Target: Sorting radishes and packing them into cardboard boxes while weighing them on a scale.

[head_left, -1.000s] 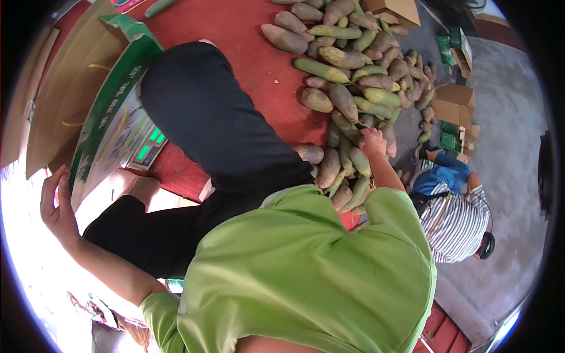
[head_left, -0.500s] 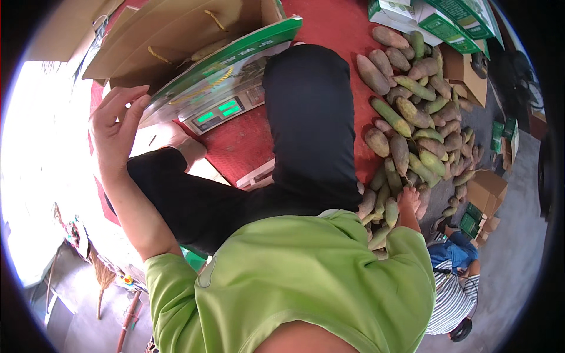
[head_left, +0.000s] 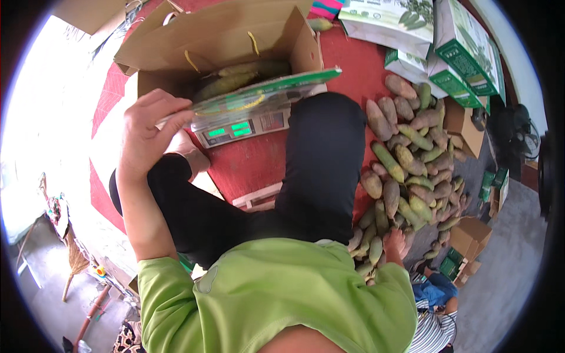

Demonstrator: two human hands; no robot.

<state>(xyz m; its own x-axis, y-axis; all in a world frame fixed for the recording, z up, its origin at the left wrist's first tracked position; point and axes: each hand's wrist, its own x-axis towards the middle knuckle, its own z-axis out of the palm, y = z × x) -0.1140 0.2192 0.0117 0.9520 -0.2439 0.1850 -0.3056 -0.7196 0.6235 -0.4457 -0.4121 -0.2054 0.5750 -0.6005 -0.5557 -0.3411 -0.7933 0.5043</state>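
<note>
I sit on a red mat (head_left: 247, 165) in a green shirt and black trousers. My left hand (head_left: 147, 132) is raised, its fingers closed on the end of a green-printed flap (head_left: 276, 85) of an open cardboard box (head_left: 223, 35). Long green fruits (head_left: 235, 79) lie inside the box. A weighing scale (head_left: 241, 126) with a lit green display stands under the flap. My right hand (head_left: 395, 242) reaches down by my hip into a pile of green-brown fruits (head_left: 412, 170). My shoulder hides most of that hand, so its grip does not show.
Green-and-white cartons (head_left: 447, 59) are stacked at the back right. Small brown boxes (head_left: 471, 235) stand beyond the pile. Another person in a striped top (head_left: 435, 329) crouches at the lower right. A broom (head_left: 73, 259) lies at the left on bright concrete.
The view has swung, bringing the box and scale in front of me. My left hand rose from open air to the box flap. My right hand stayed in the fruit pile.
</note>
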